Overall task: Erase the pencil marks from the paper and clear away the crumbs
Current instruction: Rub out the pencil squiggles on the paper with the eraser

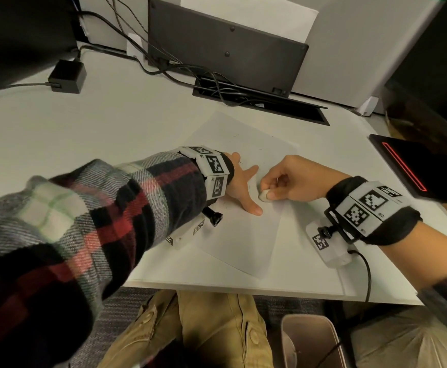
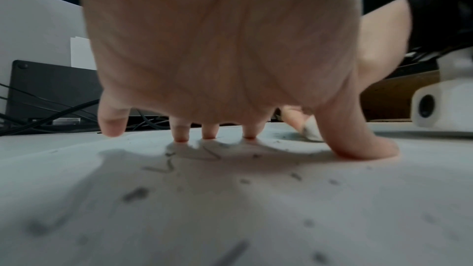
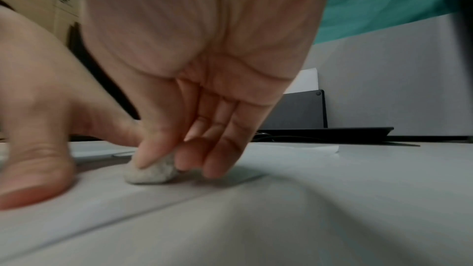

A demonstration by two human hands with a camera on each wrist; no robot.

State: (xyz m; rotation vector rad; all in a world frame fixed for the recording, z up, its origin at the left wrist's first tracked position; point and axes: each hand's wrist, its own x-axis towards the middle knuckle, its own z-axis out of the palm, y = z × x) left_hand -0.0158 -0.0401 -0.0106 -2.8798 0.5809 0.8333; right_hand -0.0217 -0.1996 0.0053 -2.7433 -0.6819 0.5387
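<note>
A white sheet of paper (image 1: 246, 229) lies on the grey desk, tilted. My left hand (image 1: 239, 185) presses flat on it with fingers spread; in the left wrist view the fingertips (image 2: 358, 149) push down on the paper (image 2: 230, 209). Pencil marks (image 2: 163, 166) and dark crumbs (image 2: 135, 193) lie under and in front of that palm. My right hand (image 1: 286, 179) pinches a small greyish-white eraser (image 1: 264, 195) against the sheet, just right of the left thumb. In the right wrist view the eraser (image 3: 151, 171) touches the paper under thumb and fingers.
A black stand (image 1: 227, 46) with cables (image 1: 217, 88) sits at the back of the desk (image 1: 124, 123). A black power adapter (image 1: 68, 75) lies back left. A dark tablet with a red line (image 1: 416, 166) lies at the right edge. A bin (image 1: 312, 341) stands below the desk front.
</note>
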